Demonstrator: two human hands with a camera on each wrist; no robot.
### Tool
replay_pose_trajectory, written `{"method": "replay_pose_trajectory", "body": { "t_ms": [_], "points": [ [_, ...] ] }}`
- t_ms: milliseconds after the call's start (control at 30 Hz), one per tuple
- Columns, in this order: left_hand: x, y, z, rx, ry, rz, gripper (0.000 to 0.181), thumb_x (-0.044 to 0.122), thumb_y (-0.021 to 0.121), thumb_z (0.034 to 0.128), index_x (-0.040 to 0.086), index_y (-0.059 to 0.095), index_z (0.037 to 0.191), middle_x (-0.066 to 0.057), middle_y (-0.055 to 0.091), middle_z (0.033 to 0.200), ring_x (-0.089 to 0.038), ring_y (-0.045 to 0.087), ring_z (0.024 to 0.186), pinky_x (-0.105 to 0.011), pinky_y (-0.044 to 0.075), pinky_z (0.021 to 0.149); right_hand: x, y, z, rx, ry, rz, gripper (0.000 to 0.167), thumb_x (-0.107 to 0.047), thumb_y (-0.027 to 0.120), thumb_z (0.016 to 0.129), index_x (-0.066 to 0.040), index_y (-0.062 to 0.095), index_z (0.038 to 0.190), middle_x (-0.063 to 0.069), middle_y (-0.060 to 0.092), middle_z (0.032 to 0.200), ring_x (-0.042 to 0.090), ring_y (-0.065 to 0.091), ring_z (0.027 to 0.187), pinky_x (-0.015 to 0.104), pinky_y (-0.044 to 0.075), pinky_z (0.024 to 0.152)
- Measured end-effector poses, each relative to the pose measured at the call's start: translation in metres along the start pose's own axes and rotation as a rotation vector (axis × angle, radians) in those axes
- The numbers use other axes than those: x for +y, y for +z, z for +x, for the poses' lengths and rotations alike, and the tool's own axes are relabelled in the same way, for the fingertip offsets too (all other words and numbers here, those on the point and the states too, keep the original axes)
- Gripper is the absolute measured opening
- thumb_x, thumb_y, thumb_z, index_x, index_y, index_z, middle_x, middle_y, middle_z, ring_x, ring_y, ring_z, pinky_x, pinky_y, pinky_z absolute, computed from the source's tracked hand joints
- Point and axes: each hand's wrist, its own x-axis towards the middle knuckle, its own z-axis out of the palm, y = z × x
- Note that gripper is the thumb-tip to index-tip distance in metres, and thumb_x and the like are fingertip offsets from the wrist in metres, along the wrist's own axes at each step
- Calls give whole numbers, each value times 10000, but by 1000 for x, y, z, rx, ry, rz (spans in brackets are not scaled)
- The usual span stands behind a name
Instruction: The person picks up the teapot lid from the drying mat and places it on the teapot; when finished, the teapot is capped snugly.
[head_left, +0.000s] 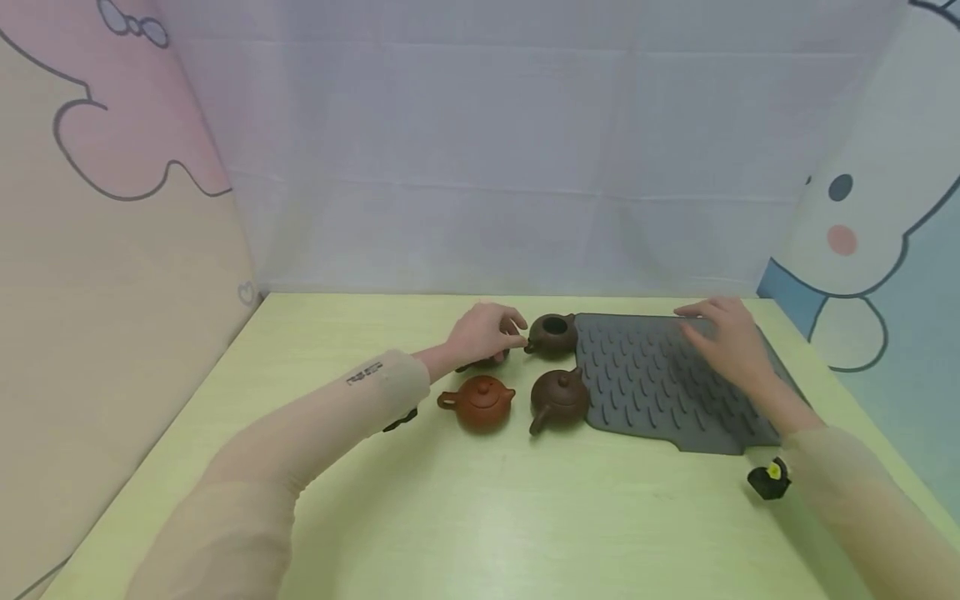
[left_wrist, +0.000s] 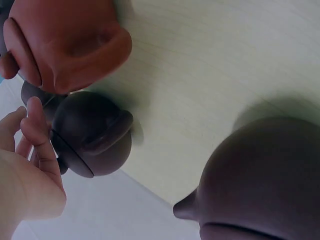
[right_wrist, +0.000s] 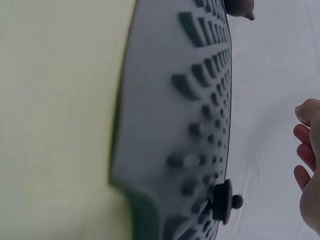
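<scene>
My left hand (head_left: 487,332) hovers over a dark teapot (head_left: 489,360) that it mostly hides in the head view. Its fingers are loosely bent with nothing between them, and its fingertips come near the spout of a brown teapot without a lid (head_left: 553,336). In the left wrist view, this hand (left_wrist: 35,170) is beside a lidded dark teapot (left_wrist: 92,132); whether they touch, I cannot tell. My right hand (head_left: 723,342) is above the far right part of a grey ridged mat (head_left: 637,375), fingers extended and holding nothing. A small knobbed lid (right_wrist: 224,202) lies on that mat in the right wrist view.
Nearer on the pale table (head_left: 525,517) stand a reddish-brown lidded teapot (head_left: 483,404) and a dark brown lidded teapot (head_left: 560,396), the latter against the mat's left edge. A white cloth wall (head_left: 480,167) rises behind the table.
</scene>
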Motion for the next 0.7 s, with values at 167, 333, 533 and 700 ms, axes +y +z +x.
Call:
{"method": "replay_pose_trajectory", "body": {
  "t_ms": [167,333,533,700],
  "points": [
    [1,9,2,-24,22,3,286,259,695,927,139,683,1187,-25,759,1013,-143,682,533,-216,477,668,19,-2,-13,-10,14,-25,214,-35,697,874,17,701,1082,253,682,1027,412,554,1004,570,359,913],
    [3,12,1,-22,25,16,250,227,680,939,139,681,1174,-28,762,1000,-145,678,512,-204,465,649,34,-7,-26,-33,-20,-28,280,-46,721,849,11,687,1121,257,670,1043,413,553,996,571,364,893],
    [4,11,-1,-24,11,-6,230,203,670,946,131,680,1165,-49,774,980,-124,660,476,-209,450,559,50,-11,-37,-125,21,-44,357,-151,710,894,-10,642,1216,275,630,1163,444,523,1071,611,342,914],
    [3,14,0,-23,0,-39,219,191,666,948,136,679,1160,-72,775,994,-120,661,475,-206,441,505,59,-18,-42,-167,21,-12,366,-163,697,907,-9,631,1232,290,617,1201,480,509,1093,632,333,905]
  ]
}}
